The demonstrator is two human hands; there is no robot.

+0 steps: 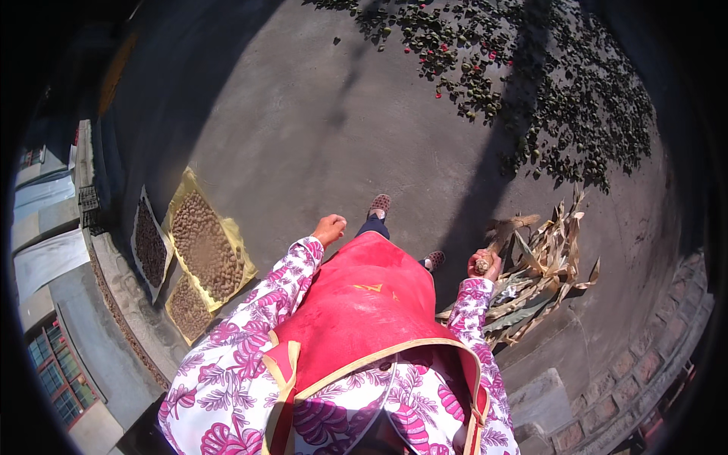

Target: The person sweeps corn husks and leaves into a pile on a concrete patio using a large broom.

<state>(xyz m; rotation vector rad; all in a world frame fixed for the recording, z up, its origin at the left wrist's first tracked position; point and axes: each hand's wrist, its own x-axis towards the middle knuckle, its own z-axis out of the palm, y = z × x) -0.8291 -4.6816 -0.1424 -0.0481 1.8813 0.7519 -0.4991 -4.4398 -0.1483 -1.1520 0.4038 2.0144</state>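
One tan straw hand broom (502, 234), right of red cloth apron (356, 303), grasped in right hand (489, 263); left hand (330, 229) at apron's left, fingers curled, closure untellable. Grey concrete ground (296, 114) ahead of apron, scattered dark husks (591, 114) edging forward-right; apron's yellow mark (368, 287) unreadable.

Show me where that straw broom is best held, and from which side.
Probably the straw broom is best gripped by its narrow, rounded handle end, from the person's side, where the right hand wraps it: that end faces the person, while the bristles flare away.
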